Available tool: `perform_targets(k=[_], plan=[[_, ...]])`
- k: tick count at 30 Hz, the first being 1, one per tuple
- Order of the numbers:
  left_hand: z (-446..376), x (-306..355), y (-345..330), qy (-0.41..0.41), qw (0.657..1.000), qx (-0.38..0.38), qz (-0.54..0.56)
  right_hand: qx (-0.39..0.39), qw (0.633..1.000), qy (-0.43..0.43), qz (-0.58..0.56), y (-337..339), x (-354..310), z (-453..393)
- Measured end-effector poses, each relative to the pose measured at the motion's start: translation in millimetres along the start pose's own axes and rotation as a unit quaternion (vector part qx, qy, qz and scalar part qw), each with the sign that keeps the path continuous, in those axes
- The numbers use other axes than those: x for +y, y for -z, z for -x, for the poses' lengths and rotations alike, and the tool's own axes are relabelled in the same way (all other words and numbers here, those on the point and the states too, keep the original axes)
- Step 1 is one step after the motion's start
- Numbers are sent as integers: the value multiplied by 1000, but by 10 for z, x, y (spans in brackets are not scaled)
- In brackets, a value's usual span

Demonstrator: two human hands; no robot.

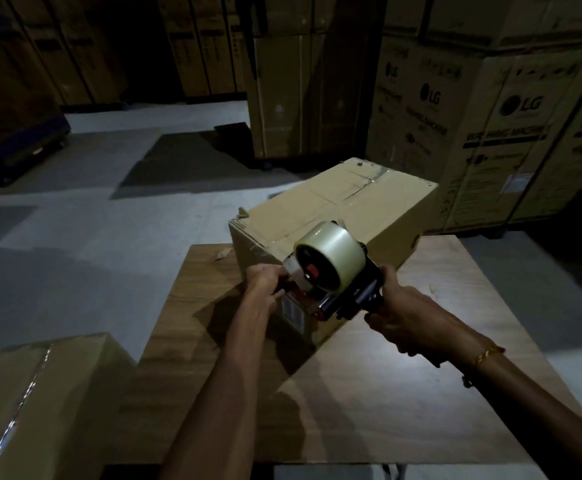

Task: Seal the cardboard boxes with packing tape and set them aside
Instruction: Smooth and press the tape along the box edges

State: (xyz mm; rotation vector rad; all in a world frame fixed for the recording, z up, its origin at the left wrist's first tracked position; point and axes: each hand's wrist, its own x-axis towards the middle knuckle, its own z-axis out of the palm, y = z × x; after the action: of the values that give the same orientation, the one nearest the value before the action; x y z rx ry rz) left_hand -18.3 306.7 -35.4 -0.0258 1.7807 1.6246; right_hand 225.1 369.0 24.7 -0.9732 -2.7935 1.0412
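Box (334,216) sat on the counter (404,375). My right hand (400,317) gripped the dispenser (334,271), left hand (265,282) pinched the tape end at the box's near edge. Figured if that pinch slipped, the tape would snap back and wrinkle.

A wooden worktop (386,393) fills the lower middle of the frame; one cardboard box (334,216) sits on its far edge, apparently overhanging the grey floor (92,237).
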Motion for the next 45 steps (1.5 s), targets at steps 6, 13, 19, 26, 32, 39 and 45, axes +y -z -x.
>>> perform_targets(k=[6,13,19,26,32,39,45], plan=[[1,-85,-74,-33,999,9,3,-22,998,-30,-57,65,52,-62],[36,-154,-74,-74,997,29,-12,-29,996,-45,-77,6,22,-142],[177,-160,-71,-253,924,152,-244,-38,994,-52,-88,49,15,-176],[516,665,28,-191,900,-270,-283,-48,992,-67,-93,108,12,-241],[491,893,-275,-198,819,-288,-455,-79,982,-97,-138,195,-8,-262],[379,850,-444,-208,834,-304,-410,-100,966,-133,-199,217,-31,-255],[264,690,-163,-226,855,-317,-342,-56,988,-126,-73,140,-214,-290]])
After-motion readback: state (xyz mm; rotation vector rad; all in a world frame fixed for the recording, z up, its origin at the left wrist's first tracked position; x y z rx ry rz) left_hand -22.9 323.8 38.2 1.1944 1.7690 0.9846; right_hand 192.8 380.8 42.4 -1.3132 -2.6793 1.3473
